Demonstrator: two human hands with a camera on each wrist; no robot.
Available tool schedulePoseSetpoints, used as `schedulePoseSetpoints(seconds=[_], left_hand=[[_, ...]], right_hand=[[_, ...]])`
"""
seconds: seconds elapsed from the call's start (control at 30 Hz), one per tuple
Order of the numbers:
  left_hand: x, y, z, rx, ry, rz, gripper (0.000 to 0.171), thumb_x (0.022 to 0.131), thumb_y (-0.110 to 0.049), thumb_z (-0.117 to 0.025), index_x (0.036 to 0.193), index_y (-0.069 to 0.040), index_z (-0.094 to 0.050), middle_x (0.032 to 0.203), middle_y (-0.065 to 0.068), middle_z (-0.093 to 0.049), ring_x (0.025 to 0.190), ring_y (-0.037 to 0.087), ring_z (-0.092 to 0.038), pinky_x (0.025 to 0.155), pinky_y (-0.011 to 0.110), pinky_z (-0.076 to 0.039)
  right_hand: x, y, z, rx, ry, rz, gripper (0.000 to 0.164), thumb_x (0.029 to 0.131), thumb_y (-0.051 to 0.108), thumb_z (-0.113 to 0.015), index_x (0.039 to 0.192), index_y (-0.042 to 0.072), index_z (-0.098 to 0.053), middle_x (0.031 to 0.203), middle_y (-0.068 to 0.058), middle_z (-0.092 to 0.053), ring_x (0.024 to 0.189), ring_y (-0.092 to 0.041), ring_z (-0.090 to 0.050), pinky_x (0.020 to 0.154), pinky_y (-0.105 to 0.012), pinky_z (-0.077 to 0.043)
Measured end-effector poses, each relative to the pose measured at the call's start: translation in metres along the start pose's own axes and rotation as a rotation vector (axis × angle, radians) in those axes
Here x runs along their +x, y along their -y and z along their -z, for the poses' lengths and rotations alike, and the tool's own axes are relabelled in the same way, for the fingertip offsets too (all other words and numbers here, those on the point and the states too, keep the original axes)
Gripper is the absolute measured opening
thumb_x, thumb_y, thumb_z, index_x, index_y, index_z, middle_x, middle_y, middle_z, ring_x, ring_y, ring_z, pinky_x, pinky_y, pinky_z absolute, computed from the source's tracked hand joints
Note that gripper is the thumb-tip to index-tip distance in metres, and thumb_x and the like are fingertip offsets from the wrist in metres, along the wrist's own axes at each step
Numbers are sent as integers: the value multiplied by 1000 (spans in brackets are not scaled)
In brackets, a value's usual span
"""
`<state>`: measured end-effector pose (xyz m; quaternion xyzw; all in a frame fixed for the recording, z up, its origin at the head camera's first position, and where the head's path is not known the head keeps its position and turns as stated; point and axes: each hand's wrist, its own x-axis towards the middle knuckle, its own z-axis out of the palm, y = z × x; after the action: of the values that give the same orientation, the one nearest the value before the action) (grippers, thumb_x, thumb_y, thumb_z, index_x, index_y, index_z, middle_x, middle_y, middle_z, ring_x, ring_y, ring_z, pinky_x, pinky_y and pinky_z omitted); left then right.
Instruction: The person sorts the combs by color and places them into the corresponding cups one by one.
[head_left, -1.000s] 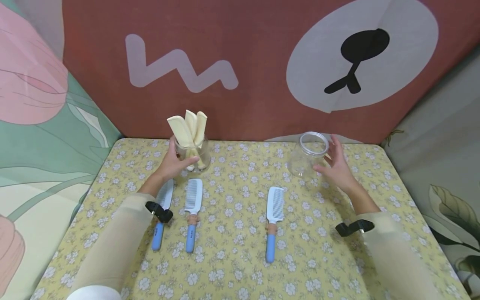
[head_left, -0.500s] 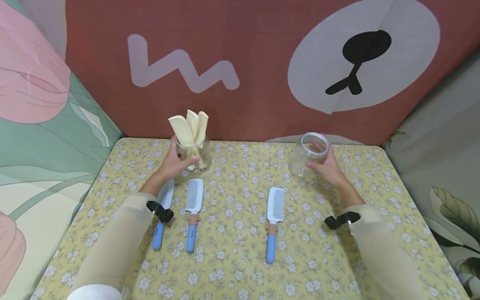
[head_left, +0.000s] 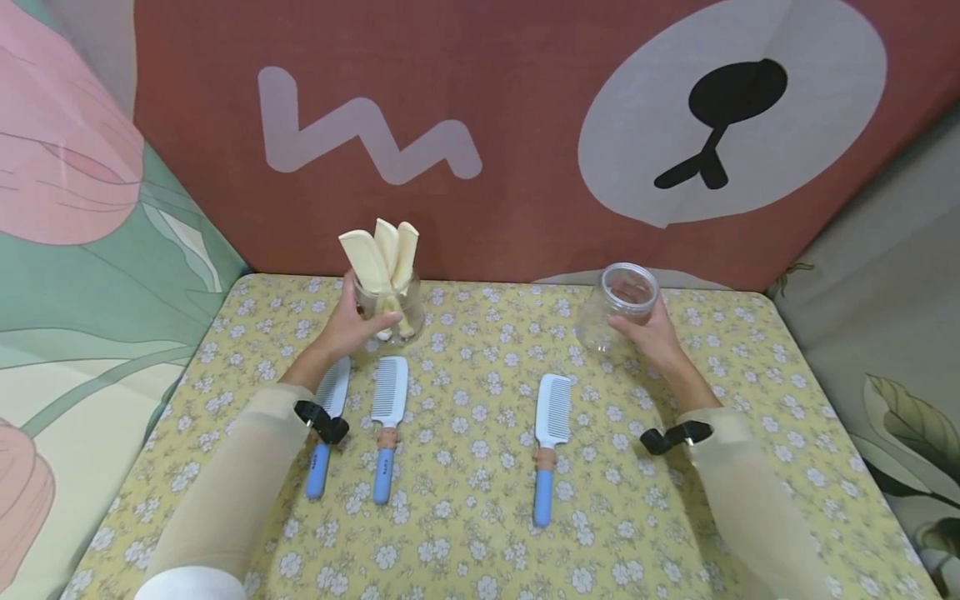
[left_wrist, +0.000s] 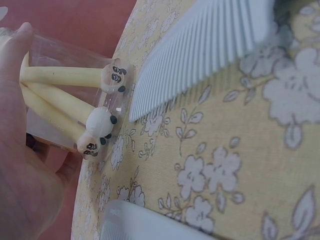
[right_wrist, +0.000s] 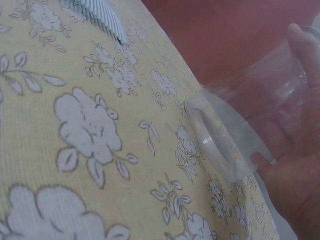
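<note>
While the left hand, fingers partly hidden, clasps one clear round jar, the right hand clasps another transparent jar.

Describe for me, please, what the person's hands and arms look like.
The left hand and the right hand wear no gloves. The left sleeve and right sleeve are plain beige, ending near the wrists. A black left wrist device and a similar right wrist device sit there. White cloth borders the left sleeve higher up the arm.
</note>
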<state>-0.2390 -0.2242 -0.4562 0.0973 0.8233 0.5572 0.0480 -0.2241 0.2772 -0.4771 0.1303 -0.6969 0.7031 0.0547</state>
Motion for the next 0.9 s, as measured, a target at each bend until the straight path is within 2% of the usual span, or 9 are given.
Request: schedulePoseSetpoints(seconds=[0.07, 0.17, 0.4, 0.6, 0.73, 0.9], left_hand=[[0, -1, 0, 7, -2, -5, 107, 91, -23, -78, 162, -18, 2, 161, 21, -23, 146, 41, -28, 115, 61, -28], [2, -3, 1, 16, -13, -17, 105, 91, -22, -78, 162, -16, -1, 161, 21, -24, 146, 40, -28, 115, 61, -27], [3, -1, 1, 2, -4, -37, 109, 89, -18, -79, 162, -17, 2, 161, 19, -23, 146, 37, -28, 117, 58, -25], [-4, 4, 3, -31, 45, -32, 110, 90, -14, -78, 163, -20, 5, 161, 19, -22, 145, 39, -30, 117, 58, -28], [-13, 7, 12, 55, 67, -16, 102, 94, -18, -76, 164, -17, -3, 161, 20, -26, 146, 41, -30, 116, 61, -26], [-25, 7, 28, 200, 92, 21, 87, 100, -31, -68, 164, -12, -13, 163, 20, -25, 149, 42, -24, 116, 64, -23]], right_hand=[[1, 1, 0, -6, 2, -1, 75, 92, -15, -63, 155, 7, -30, 150, -29, -39, 131, -16, -49, 103, -20, -44], [2, 2, 0, 15, 8, 4, 75, 92, -16, -62, 156, 5, -28, 150, -30, -37, 130, -13, -50, 103, -20, -45], [3, 0, 1, 34, 14, -1, 76, 92, -17, -61, 156, 3, -26, 151, -31, -36, 130, -13, -49, 101, -20, -46], [2, -3, 0, 34, 27, 0, 75, 92, -18, -59, 156, 5, -28, 150, -29, -38, 130, -14, -49, 101, -20, -47], [1, -4, 0, 26, 33, -5, 74, 93, -17, -59, 155, 9, -30, 149, -27, -39, 131, -13, -48, 100, -20, -47], [1, -3, 2, 15, 27, -7, 74, 93, -15, -60, 155, 12, -30, 151, -27, -38, 131, -13, -47, 100, -20, -47]])
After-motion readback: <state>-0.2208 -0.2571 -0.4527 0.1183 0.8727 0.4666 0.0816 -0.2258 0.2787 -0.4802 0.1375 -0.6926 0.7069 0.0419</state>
